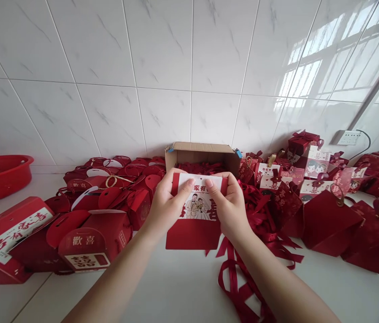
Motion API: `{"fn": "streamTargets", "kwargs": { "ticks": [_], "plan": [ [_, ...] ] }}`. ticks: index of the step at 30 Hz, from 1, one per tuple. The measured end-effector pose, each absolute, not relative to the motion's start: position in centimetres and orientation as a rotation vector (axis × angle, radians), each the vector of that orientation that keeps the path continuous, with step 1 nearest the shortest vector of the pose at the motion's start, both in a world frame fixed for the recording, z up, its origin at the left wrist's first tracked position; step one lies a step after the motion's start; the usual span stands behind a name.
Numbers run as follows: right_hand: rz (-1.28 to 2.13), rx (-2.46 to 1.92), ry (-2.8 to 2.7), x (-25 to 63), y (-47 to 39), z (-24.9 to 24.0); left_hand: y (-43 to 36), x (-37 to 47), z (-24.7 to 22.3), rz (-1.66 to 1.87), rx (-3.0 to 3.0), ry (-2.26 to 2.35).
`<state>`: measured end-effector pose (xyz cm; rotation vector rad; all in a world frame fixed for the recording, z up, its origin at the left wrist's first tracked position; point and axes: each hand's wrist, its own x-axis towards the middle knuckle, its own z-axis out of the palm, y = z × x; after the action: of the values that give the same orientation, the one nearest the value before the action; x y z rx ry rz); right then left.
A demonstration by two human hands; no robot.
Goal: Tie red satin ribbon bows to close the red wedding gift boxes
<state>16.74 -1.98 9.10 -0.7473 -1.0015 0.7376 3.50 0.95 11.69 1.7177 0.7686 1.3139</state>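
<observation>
A red card piece with a white panel showing a drawn couple in wedding clothes is held up in the middle of the view. My left hand grips its left side, thumb on the front near the top. On the right side, my right hand holds it the same way, with the thumb over the printed characters. The fingers behind the card are hidden. Dark red ribbons lie loose beneath and beside my right forearm.
Behind the hands, an open cardboard box holds red ribbon. Red gift boxes crowd the left, with a red basin beyond. More red boxes stand right, near a power strip by the tiled wall.
</observation>
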Motion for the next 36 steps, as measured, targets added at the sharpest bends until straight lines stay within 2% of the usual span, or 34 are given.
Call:
{"fn": "streamTargets", "kwargs": {
  "ticks": [19, 25, 29, 32, 34, 36],
  "plan": [
    [0.825, -0.780, -0.976, 17.2, -2.0, 9.4, 0.8, 3.6, 11.7, 1.277, 1.724, 0.797],
    [0.848, -0.846, -1.025, 17.3, -2.0, 9.6, 1.2, 4.0, 10.8, 1.391, 1.709, 0.890],
    [0.740, -0.959, -1.237, 18.6, -1.8, 10.5, 2.1, 3.6, 10.8, 1.432, 1.563, 0.827],
    [0.507, -1.030, -1.338, 20.6, -1.2, 11.0, 2.4, 2.4, 12.2, 1.520, 1.410, 0.799],
    [0.359, -1.235, -1.516, 22.5, -0.6, 10.7, 2.3, 1.3, 13.5, 1.641, 1.326, 0.836],
    [0.359, -1.548, -1.775, 24.5, 0.1, 9.8, 2.0, 0.0, 14.5, 1.852, 1.295, 0.927]
  ]
}}
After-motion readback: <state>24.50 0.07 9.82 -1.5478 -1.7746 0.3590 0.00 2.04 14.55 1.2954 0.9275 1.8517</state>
